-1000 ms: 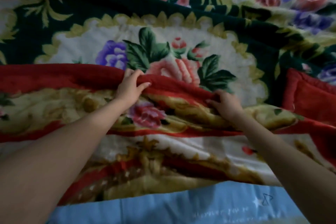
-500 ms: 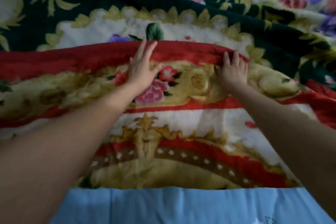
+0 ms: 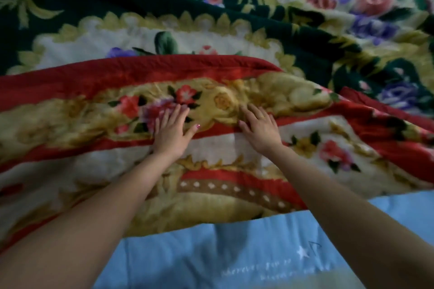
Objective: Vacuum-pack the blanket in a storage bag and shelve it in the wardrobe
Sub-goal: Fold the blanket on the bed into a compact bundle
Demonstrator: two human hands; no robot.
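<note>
A thick floral blanket (image 3: 211, 30) covers the bed; its far part is dark green and cream with roses. The near part is folded over, showing a red, gold and cream side (image 3: 70, 124) with a red border edge across the middle of the view. My left hand (image 3: 172, 130) lies flat on this folded layer, fingers straight and spread. My right hand (image 3: 258, 130) lies flat beside it, fingers straight, a ring on one finger. Both palms press the fabric and neither grips it. No storage bag is in view.
A light blue bed sheet (image 3: 234, 253) with a white star and faint lettering shows along the near edge, below the folded blanket. The blanket bunches into dark folds at the right (image 3: 375, 73).
Both hands held the red border, carried it away from me over the green side, then let go. They have since drawn back toward me and lie flat on the folded layer.
</note>
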